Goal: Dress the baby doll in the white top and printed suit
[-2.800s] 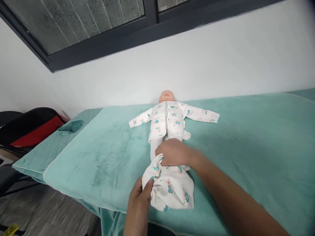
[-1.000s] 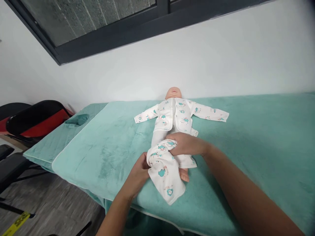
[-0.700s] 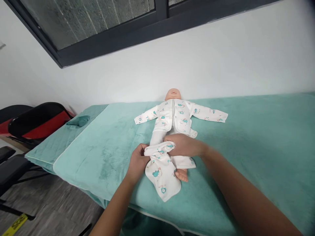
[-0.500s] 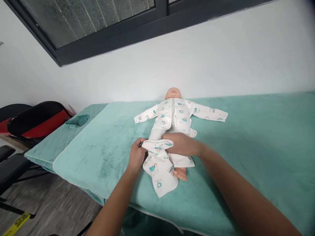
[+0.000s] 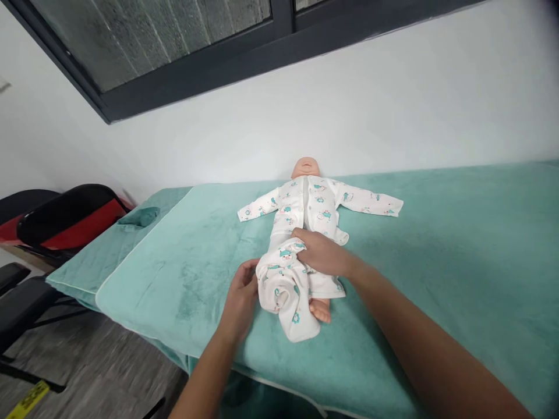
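Note:
A baby doll [image 5: 306, 167] lies on its back, arms spread, in a white printed baby jacket [image 5: 323, 201]. Over its leg on the left side is a bunched white baby garment [image 5: 283, 285] with the same teal print; its lower end hangs loose. My right hand [image 5: 321, 251] is closed on the upper edge of this garment, fingertips partly hidden by the cloth. Against its left edge, my left hand [image 5: 242, 291] has its fingers curled into the fabric. One bare doll foot [image 5: 321, 310] shows below a white trouser hem [image 5: 327, 286]; the other foot is covered.
The doll lies on a bed with a teal cover [image 5: 458, 250], against a white wall [image 5: 393, 105]. Above is a dark window frame [image 5: 196, 75]. Black and red chairs [image 5: 74, 218] stand at the left, and a yellow strip [image 5: 28, 401] is near the floor.
The garment's lower part has bunched up and folded over, and its loose end sits slightly higher. My left hand has shifted slightly down along its edge; my right hand stays at the top.

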`<state>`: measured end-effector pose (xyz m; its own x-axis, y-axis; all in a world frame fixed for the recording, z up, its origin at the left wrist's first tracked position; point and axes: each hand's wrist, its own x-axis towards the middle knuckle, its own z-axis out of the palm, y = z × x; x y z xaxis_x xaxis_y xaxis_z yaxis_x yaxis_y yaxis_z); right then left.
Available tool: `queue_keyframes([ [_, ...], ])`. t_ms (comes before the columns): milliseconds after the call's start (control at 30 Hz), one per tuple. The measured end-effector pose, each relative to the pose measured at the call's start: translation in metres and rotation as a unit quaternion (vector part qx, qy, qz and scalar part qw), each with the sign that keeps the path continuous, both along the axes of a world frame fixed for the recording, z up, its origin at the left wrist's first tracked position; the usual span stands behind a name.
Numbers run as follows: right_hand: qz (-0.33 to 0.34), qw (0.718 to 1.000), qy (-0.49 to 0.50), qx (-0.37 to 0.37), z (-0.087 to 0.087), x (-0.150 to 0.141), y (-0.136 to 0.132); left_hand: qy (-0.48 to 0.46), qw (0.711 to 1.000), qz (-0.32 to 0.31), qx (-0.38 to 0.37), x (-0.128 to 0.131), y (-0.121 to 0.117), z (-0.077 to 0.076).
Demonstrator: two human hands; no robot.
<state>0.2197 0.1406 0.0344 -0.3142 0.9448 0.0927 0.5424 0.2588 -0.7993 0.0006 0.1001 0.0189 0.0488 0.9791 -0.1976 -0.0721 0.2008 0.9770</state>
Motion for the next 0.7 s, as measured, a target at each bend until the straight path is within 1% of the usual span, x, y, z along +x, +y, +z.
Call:
queue_keyframes([
  [67, 0.000, 1.000, -0.005, -0.006, -0.002, 0.000, 0.001, 0.047, 0.998, 0.048, -0.001, 0.004, -0.014, -0.001],
  [100, 0.002, 1.000, -0.005, -0.007, -0.002, 0.000, 0.001, 0.051, 0.997, 0.056, -0.009, 0.007, -0.023, -0.001],
  [133, 0.003, 1.000, -0.003, -0.006, -0.002, 0.000, 0.001, 0.041, 0.998, 0.048, -0.026, 0.009, -0.032, 0.000],
  [233, 0.009, 1.000, 0.014, 0.000, -0.001, 0.001, 0.000, -0.028, 0.996, -0.015, -0.084, 0.020, -0.055, 0.006],
  [333, 0.010, 1.000, 0.019, 0.000, 0.001, 0.001, 0.000, -0.063, 0.991, -0.043, -0.112, 0.028, -0.065, 0.010],
  [433, 0.011, 1.000, 0.013, 0.000, 0.002, 0.001, -0.001, -0.040, 0.994, -0.023, -0.101, 0.028, -0.062, 0.008],
  [500, 0.026, 0.999, 0.020, 0.001, 0.002, 0.001, -0.002, 0.010, 0.997, -0.001, -0.080, 0.023, -0.055, 0.004],
  [567, 0.042, 0.999, 0.026, -0.003, 0.002, 0.002, -0.003, 0.081, 0.995, 0.012, -0.048, 0.016, -0.045, 0.001],
  [633, 0.053, 0.998, 0.024, -0.011, 0.003, 0.003, -0.004, 0.149, 0.989, 0.006, -0.012, 0.009, -0.034, 0.001],
  [700, 0.063, 0.998, 0.023, -0.015, 0.005, 0.004, -0.004, 0.209, 0.978, -0.017, 0.018, 0.002, -0.022, 0.003],
])
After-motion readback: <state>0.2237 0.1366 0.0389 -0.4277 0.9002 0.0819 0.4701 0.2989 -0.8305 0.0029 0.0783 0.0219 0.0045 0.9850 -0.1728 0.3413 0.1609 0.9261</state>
